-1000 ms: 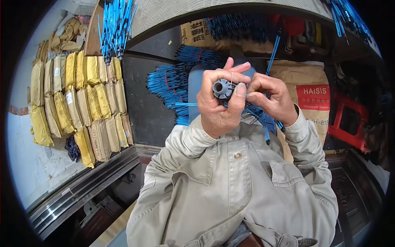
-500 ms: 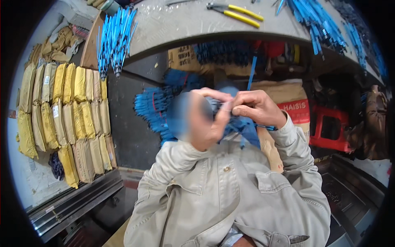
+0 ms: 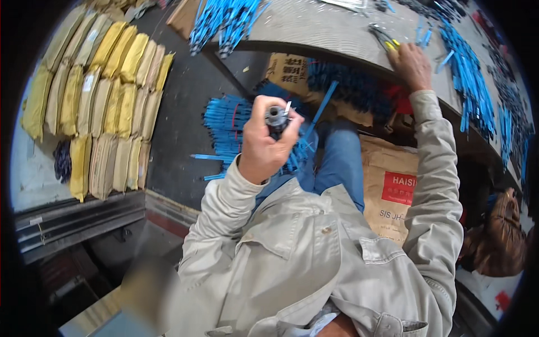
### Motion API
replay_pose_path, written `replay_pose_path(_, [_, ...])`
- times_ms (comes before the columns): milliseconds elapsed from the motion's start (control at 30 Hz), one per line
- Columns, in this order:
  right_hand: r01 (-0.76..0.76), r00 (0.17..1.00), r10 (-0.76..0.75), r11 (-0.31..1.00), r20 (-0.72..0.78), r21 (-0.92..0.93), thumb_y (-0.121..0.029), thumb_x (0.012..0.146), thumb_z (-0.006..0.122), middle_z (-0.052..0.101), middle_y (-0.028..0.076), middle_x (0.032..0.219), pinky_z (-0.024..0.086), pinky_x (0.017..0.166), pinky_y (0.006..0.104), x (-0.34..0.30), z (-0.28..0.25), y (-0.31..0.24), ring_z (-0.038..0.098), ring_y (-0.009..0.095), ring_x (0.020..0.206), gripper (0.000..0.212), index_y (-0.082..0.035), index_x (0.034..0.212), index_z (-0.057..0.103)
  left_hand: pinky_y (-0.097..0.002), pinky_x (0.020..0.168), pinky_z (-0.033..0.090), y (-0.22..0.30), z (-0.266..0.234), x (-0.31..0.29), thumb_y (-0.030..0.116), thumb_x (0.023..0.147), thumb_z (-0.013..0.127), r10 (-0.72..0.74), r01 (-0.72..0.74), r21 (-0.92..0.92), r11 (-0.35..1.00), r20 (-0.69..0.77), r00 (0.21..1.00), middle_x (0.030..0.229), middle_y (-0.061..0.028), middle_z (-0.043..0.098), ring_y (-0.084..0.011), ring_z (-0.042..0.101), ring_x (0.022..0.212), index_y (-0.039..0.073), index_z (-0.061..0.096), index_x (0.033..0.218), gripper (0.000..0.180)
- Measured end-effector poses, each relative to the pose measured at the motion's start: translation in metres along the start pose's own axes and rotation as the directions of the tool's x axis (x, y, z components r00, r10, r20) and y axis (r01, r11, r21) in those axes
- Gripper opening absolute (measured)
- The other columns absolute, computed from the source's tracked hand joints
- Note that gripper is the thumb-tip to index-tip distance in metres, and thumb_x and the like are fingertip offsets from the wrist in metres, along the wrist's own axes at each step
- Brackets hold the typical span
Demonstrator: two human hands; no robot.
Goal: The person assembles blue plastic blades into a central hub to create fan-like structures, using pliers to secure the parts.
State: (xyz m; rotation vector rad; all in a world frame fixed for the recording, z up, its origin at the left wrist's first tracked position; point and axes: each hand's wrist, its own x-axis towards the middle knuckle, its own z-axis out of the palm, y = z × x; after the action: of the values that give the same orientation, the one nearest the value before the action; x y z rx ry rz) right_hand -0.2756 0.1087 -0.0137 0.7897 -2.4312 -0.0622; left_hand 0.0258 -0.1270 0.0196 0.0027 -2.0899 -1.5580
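My left hand [image 3: 264, 143] is closed around a dark, round-ended piece [image 3: 275, 116] with a hole in its top, held above my lap. A thin silvery bit sticks up beside the hole, next to my thumb. Thin blue strips [image 3: 303, 147] show below and beside that hand, and one longer blue strip [image 3: 325, 101] slants up toward the bench; how they join the dark piece is hidden. Over at the bench edge, my right hand [image 3: 414, 66] has its fingers around the yellow handles of a pair of pliers [image 3: 384, 38], whose dark jaws point away from me.
Bundles of blue strips lie on the bench [image 3: 314, 28] at left and right. Beneath it are more blue bundles [image 3: 222, 121] and a cardboard box [image 3: 287, 73]. A brown paper sack [image 3: 376, 163] stands by my knee. Wrapped yellow-brown packages [image 3: 104, 106] are stacked at left.
My right hand has left the dark piece and reached up and right to the pliers on the bench. My left hand still holds the piece. The whole view has shifted.
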Motion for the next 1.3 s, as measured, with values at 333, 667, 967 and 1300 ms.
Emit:
replay_pose_path(333, [-0.028, 0.969, -0.185, 0.571, 0.163, 0.821, -0.006, 0.085, 0.053, 0.056, 0.009, 0.099, 0.047, 0.074, 0.0285, -0.083, -0.154, -0.127, 0.058, 0.017, 0.084, 0.023, -0.004, 0.108, 0.054, -0.0247, 0.057, 0.046, -0.005, -0.001, -0.003, -0.002, 0.076, 0.063, 0.075, -0.075, 0.000, 0.997, 0.030, 0.997, 0.076, -0.0085, 0.057, -0.0150, 0.058, 0.062, 0.003, 0.043, 0.093, 0.026])
replay_pose_path(667, [0.390, 0.909, -0.416, 0.850, -0.001, 0.355, -0.003, 0.070, 0.060, 0.046, 0.007, 0.115, 0.025, 0.104, 0.0441, -0.077, -0.184, -0.133, 0.050, 0.022, 0.103, 0.046, -0.009, 0.115, 0.057, -0.0283, 0.059, 0.046, 0.000, 0.003, -0.007, -0.007, 0.067, 0.064, 0.161, -0.159, 0.095, 0.983, -0.006, 0.987, 0.080, -0.0127, 0.056, -0.0229, 0.059, 0.066, 0.001, 0.044, 0.095, 0.035])
replay_pose_path(967, [0.258, 0.917, -0.369, 0.837, 0.149, 0.482, -0.001, 0.072, 0.060, 0.049, 0.011, 0.102, 0.044, 0.072, 0.0403, -0.111, -0.176, -0.151, 0.053, 0.028, 0.091, 0.033, -0.005, 0.105, 0.059, -0.0289, 0.061, 0.046, -0.007, 0.007, -0.013, -0.009, 0.063, 0.063, 0.147, -0.145, 0.037, 0.989, -0.067, 0.987, 0.081, -0.0120, 0.056, -0.0235, 0.058, 0.066, 0.002, 0.044, 0.094, 0.038])
replay_pose_path(1300, [0.309, 0.867, -0.228, 0.944, -0.443, 0.119, -0.016, 0.076, 0.067, 0.046, 0.001, 0.117, 0.029, 0.098, 0.0419, -0.081, -0.125, -0.143, 0.048, 0.017, 0.106, 0.034, -0.020, 0.109, 0.058, -0.0271, 0.060, 0.045, 0.000, 0.003, -0.007, -0.008, 0.067, 0.063, 0.117, -0.118, 0.013, 0.993, 0.055, 0.992, 0.079, -0.0108, 0.054, -0.0206, 0.057, 0.066, 0.002, 0.044, 0.093, 0.034])
